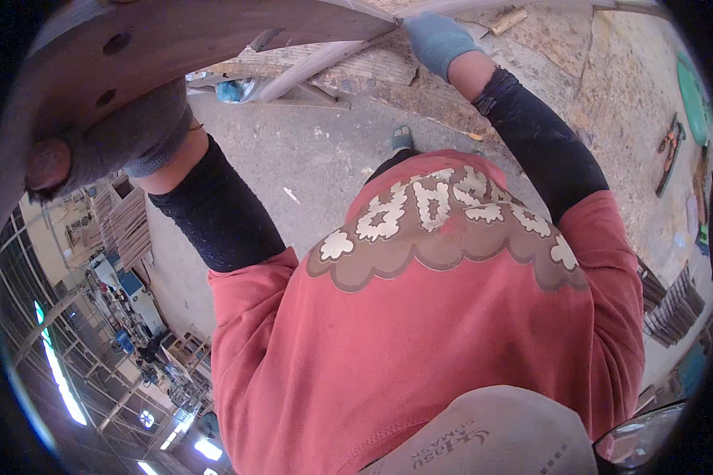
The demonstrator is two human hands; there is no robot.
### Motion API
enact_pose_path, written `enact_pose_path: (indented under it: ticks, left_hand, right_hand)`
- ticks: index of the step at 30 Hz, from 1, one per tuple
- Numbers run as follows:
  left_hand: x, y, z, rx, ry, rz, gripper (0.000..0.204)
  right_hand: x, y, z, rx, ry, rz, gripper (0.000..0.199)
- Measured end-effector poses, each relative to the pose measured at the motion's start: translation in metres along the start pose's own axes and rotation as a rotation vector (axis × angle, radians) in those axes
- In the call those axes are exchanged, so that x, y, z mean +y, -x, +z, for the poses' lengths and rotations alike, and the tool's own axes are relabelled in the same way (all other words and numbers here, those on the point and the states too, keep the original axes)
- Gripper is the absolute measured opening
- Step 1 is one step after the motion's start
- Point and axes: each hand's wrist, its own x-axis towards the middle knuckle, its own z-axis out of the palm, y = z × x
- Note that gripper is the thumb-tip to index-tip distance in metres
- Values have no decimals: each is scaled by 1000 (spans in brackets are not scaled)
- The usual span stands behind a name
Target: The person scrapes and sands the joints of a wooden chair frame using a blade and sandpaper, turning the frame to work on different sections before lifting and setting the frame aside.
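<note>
**Both hands on curved wooden panel, held high**

L hand [115,138], gray glove, was wrapped shut around the near end of the curved wooden panel [174,36], which arched overhead w/ drilled holes showing. R hand [440,39], blue-gray glove, was clamped on its far end; exact finger wrap probably closed, view poor there. To do it well: keep both grips even, panel level, elbows clear.

Around: wooden pole [317,63] under the panel, plywood sheets [578,71] on floor, stacked slats [127,226] at L. Person's own foot [402,139] stood close below.
</note>
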Motion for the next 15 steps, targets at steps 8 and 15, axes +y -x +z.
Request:
enact_pose_path:
  ticks: [8, 15]
  left_hand:
    - [-7, 15, -2, 387, -46, 97, 84]
    - [-9, -9, 6, -33, 137, 27, 83]
  right_hand:
    - [13, 1, -16, -53, 16, -40, 23]
    - [29, -4, -4, 68, 21, -133, 27]
